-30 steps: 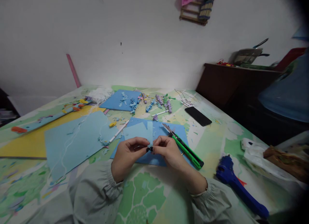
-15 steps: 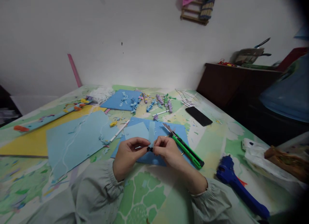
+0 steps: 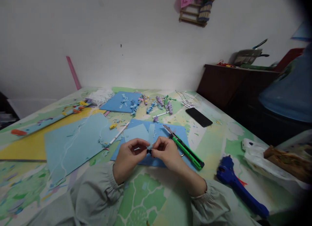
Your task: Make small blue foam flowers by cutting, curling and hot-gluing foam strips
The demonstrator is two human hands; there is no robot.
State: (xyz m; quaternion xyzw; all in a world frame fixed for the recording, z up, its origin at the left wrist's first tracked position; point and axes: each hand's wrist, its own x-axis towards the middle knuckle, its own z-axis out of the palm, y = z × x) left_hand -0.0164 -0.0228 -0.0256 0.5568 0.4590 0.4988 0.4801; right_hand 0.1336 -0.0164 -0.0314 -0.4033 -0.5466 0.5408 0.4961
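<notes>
My left hand (image 3: 129, 159) and my right hand (image 3: 169, 154) meet over a blue foam sheet (image 3: 181, 130). Between their pinched fingertips is a small black piece (image 3: 149, 151), mostly covered, so its kind cannot be made out. A narrow light-blue strip (image 3: 151, 131) runs away from the fingertips over the sheet; whether it joins the black piece is hidden. Left of the strip lies a light-blue foam piece (image 3: 136, 133). Close to my right hand rests a green utility knife (image 3: 188, 152), with scissors (image 3: 167, 128) partly under it.
A blue glue gun (image 3: 230, 174) and food in a white bag (image 3: 255, 157) lie at right. Beyond the knife is a black phone (image 3: 199, 117). Curled foam bits (image 3: 151, 107) are scattered at the back. Light-blue (image 3: 73, 141) and yellow sheets (image 3: 24, 146) cover the left.
The whole view has shifted slightly, so things appear a little further left. Both hands stay pinched together at the black piece, with only a slight change in the fingers.
</notes>
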